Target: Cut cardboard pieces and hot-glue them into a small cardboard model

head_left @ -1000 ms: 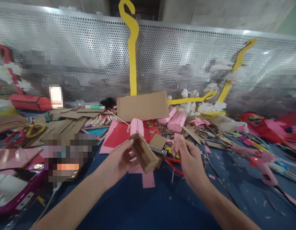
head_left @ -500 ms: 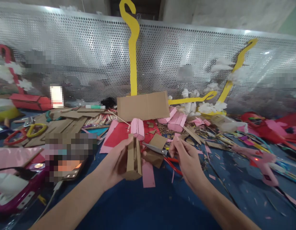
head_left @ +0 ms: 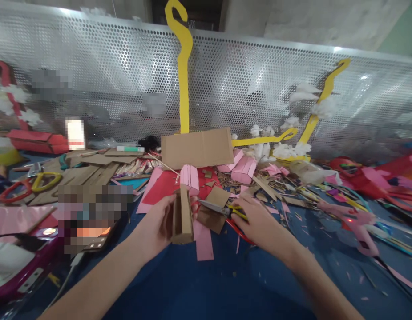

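My left hand [head_left: 158, 226] grips a small folded cardboard box [head_left: 183, 218] and holds it upright above the table, its hollow side showing. My right hand [head_left: 259, 218] has its fingers curled at the yellow handle of the scissors [head_left: 213, 207], whose blades point left toward the box. A red handle shows below that hand. Under the blades lie brown cardboard scraps [head_left: 219, 195] and a strip of pink paper [head_left: 205, 249]. Just behind the box sits a small pink paper-covered block [head_left: 190, 178].
A larger cardboard box [head_left: 196, 149] with a tall yellow hook [head_left: 183, 80] stands behind. At right lies a pink glue gun [head_left: 354, 222] with its cord. Flat cardboard pieces [head_left: 82, 171] and a purple device [head_left: 29, 266] are at left. A perforated metal panel [head_left: 222, 80] closes the back.
My right hand has come down from a raised pinch onto the scissors' handle. My left hand has turned the small cardboard box and shifted it slightly left.
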### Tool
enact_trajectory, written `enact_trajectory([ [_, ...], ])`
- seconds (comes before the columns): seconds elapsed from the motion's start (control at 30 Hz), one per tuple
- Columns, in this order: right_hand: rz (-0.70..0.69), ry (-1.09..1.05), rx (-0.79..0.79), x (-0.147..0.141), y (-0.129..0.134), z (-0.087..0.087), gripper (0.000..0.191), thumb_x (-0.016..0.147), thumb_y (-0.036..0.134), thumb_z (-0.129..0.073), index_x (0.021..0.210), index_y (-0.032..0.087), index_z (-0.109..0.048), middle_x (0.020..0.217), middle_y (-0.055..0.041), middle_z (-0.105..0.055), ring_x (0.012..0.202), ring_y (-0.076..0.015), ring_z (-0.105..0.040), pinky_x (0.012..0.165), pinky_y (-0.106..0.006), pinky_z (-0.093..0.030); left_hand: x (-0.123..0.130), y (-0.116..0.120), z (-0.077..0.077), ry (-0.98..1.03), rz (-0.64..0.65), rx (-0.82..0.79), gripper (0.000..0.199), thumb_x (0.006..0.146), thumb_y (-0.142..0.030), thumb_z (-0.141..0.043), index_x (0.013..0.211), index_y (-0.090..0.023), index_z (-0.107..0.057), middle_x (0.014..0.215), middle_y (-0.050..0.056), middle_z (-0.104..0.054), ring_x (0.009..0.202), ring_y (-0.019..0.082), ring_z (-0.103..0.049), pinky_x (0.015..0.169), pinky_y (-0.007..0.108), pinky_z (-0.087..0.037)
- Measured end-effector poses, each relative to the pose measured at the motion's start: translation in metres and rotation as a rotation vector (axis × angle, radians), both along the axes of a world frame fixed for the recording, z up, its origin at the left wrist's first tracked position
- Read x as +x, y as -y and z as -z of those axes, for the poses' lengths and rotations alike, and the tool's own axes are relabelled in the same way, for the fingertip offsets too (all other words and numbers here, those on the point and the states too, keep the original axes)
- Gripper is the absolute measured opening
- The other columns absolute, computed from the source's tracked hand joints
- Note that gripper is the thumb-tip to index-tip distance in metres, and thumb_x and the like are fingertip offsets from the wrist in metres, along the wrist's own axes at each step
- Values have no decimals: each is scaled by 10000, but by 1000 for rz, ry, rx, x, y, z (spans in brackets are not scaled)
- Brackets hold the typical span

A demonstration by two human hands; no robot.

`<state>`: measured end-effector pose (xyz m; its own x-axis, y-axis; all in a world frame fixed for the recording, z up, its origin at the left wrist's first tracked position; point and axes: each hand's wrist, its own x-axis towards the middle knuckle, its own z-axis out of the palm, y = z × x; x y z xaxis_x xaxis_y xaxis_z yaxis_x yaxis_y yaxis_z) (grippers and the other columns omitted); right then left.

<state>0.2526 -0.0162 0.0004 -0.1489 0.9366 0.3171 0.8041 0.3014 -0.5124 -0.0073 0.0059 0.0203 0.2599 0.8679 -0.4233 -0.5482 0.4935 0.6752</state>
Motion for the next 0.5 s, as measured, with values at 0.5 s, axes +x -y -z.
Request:
enact_trajectory([
  [0.5,97,125,-186,5,7,-14,210,787,224,-690,993,210,-652,938,-87,-755,828,-279,-714,717,-340,-489,-2,0,22,-329,77,340,215,918,-361,-721,902,-147,-727,724,84,-780,655,191,-722,630,264,-551],
])
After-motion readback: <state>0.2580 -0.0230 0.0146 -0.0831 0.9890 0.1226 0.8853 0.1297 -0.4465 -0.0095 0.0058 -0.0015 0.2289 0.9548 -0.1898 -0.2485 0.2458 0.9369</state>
